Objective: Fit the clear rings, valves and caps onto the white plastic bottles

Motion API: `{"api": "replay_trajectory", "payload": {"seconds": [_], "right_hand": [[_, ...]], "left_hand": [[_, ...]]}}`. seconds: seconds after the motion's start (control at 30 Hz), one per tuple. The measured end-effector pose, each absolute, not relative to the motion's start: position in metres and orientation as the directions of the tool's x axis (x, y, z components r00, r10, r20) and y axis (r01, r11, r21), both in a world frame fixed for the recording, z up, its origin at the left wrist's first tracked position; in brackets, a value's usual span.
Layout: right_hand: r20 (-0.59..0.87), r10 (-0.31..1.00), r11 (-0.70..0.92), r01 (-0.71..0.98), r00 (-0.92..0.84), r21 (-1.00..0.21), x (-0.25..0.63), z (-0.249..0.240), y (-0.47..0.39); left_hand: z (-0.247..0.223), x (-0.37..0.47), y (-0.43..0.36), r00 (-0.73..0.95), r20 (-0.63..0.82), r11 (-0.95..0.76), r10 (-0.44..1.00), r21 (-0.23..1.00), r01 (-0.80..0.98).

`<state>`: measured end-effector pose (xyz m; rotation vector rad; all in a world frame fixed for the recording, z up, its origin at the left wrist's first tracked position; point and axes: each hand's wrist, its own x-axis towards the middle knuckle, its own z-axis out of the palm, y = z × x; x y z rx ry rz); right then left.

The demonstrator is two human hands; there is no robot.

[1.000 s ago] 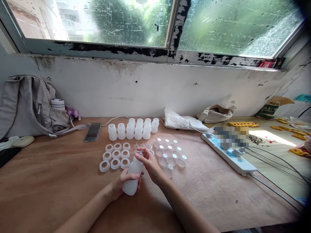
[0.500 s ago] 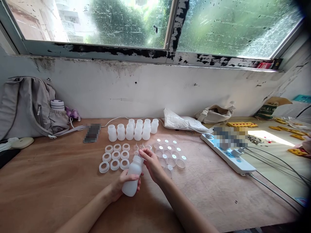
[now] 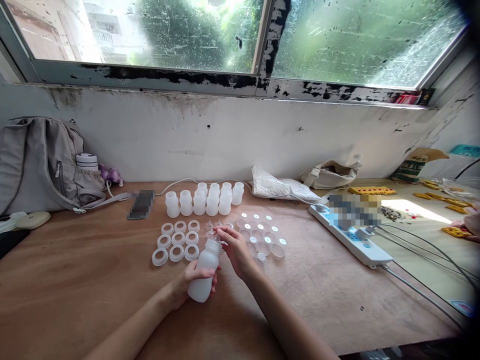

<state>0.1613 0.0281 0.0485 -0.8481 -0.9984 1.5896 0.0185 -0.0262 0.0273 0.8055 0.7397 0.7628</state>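
My left hand grips a white translucent bottle by its lower half, tilted toward the far right. My right hand pinches a small clear nipple at the bottle's mouth. Behind the hands lie white screw rings in rows, more clear nipples, and clear caps. Several empty white bottles stand in two rows further back.
A grey backpack leans on the wall at left, with a phone near it. A white cloth, a beige bag and a power strip with cables lie at right. Yellow parts and another person's hand are far right.
My right hand drew back from the bottle's mouth half a second ago and has now returned to it with the nipple. The left hand keeps the bottle still.
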Motion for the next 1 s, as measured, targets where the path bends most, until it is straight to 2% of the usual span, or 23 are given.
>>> {"api": "replay_trajectory", "payload": {"seconds": [0.67,1.0], "right_hand": [[-0.018,0.989,-0.071,-0.367,-0.144,-0.928,0.1629,0.0426,0.0318],[-0.002,0.982,-0.074,-0.378,-0.188,-0.923,0.1636,0.0466,0.0310]], "left_hand": [[0.0281,0.0187,-0.0268,0.522,-0.279,0.471,0.806,0.837,-0.280],[0.0294,0.0189,-0.0272,0.518,-0.278,0.468,0.809,0.837,-0.282]]}}
